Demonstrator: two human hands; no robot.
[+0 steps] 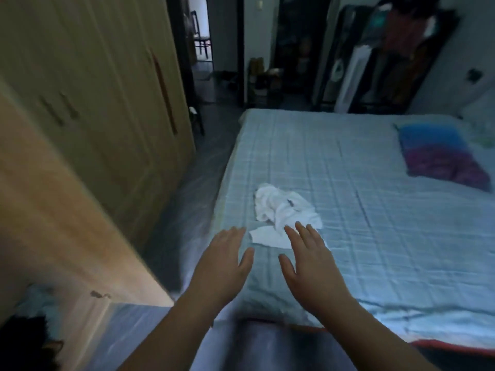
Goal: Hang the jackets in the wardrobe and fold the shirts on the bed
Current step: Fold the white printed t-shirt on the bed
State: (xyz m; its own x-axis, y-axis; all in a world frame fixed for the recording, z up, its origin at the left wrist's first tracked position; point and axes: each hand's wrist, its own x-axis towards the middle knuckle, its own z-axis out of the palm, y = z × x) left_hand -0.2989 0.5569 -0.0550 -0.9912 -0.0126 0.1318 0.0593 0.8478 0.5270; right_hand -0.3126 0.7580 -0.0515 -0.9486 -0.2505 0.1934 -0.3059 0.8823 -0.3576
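Head view. Wardrobe (93, 103): stood left of the bed (375, 223). Left hand (225, 261): grip spread flat, nothing held. White shirt (284, 210): crumpled on the bed's near left part, just beyond both hands; judged light, limp, best taken at shoulders or hem. Right hand (313, 263): grip likewise flat, nothing held.

- A blue-and-purple cushion (439, 153) lies at the right of the room.
- An open doorway (207, 62) at the back shows a dark chair (199, 33) in the next room.
- Blurred boxes (263, 76) stand on the dark floor (214, 116) by the far wall.
- A white upright panel (353, 79) leans among dark, blurred fabrics (401, 49).
- A dark wall plate (474, 75) sits on the right-hand wall.
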